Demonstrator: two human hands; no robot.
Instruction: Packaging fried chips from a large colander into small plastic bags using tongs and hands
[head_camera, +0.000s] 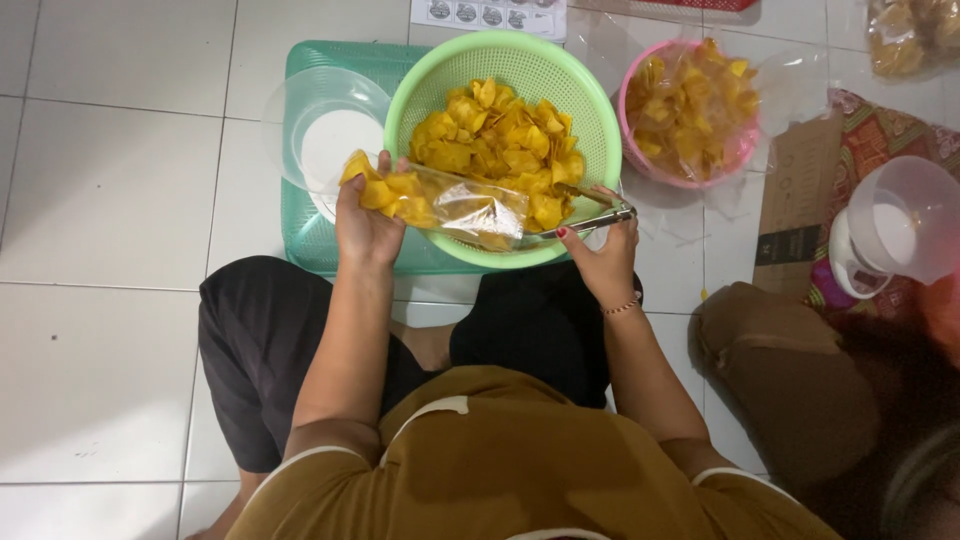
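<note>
Floor: pale tiles (110, 200) are seen under everything; no worktop is used, and the person is seated on the floor with knees apart.
Teal tray: a teal tray (300, 225) lies on the tiles and carries the green basket and a clear bowl (325, 135), which stands at the basket's left.
Green basket: a green basket (590, 105), heaped with yellow chips (500, 135), is set straight ahead of the person, just beyond both hands.
Pink basket: a pink basket (640, 165), lined with clear plastic and holding more chips, stands to the right of the green 1, close but apart.
Measuring jug: a clear jug (900, 225) stands well apart, at the far right.
Plastic bag: a clear bag (470, 208), partly filled with chips, is held level over the near rim of the green basket.
Left hand: the left hand (365, 225) is closed round the bag's filled end; that grip is narrow and firm.
Right hand: the right hand (605, 260) is closed on metal tongs (590, 220), whose tips are at the bag's open end; a closed or spread mouth cannot be told.
Doing it well: by judgement, the bag's mouth is best kept above the basket so that dropped chips are caught, and a light squeeze is advised, since the chips look brittle.
Bag relative to grip: the bag spans between the 2 hands, its filled end inside the left grip, its mouth by the tongs.
</note>
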